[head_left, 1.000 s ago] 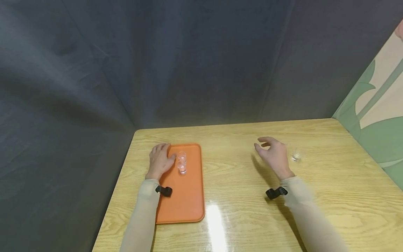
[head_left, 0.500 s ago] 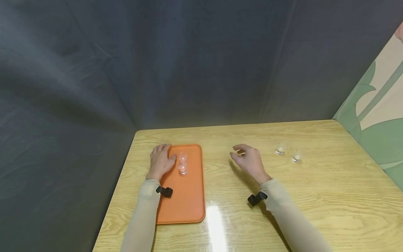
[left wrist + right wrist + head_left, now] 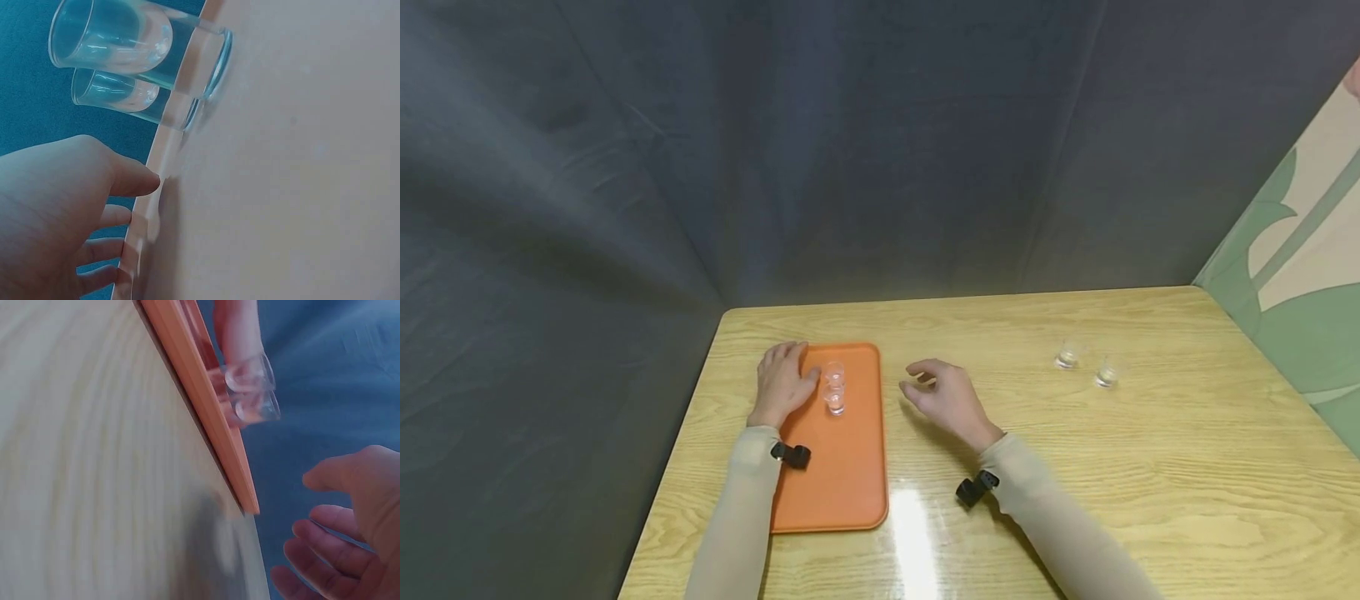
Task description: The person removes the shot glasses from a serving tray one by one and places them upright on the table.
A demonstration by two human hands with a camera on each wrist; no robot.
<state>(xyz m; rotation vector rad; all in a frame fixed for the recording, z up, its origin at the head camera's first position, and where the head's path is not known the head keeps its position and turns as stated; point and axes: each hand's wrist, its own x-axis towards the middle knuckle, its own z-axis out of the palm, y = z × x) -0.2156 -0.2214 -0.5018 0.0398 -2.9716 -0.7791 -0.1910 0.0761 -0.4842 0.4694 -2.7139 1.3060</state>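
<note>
On the orange tray (image 3: 842,479) stand two small clear glasses, a nearer glass (image 3: 836,403) and a farther glass (image 3: 834,372). My left hand (image 3: 780,388) lies at the tray's far left corner, fingers spread over the rim and the thumb beside the glasses without gripping them. The left wrist view shows that thumb (image 3: 134,177) at the tray's raised edge. Just right of the tray, over the table, is my right hand (image 3: 949,402); its fingers are loosely bent and hold nothing. Both glasses (image 3: 253,406) also appear beyond the tray's rim in the right wrist view.
Two more clear glasses, one left (image 3: 1066,357) and one right (image 3: 1107,373), stand on the wooden table (image 3: 1150,483) at the right. A dark curtain (image 3: 880,167) borders the back and left side. At the far right is a patterned wall (image 3: 1307,292).
My right hand has moved left, from close to the two right-hand glasses to near the tray, uncovering one of them. The left hand, tray and glasses have stayed put.
</note>
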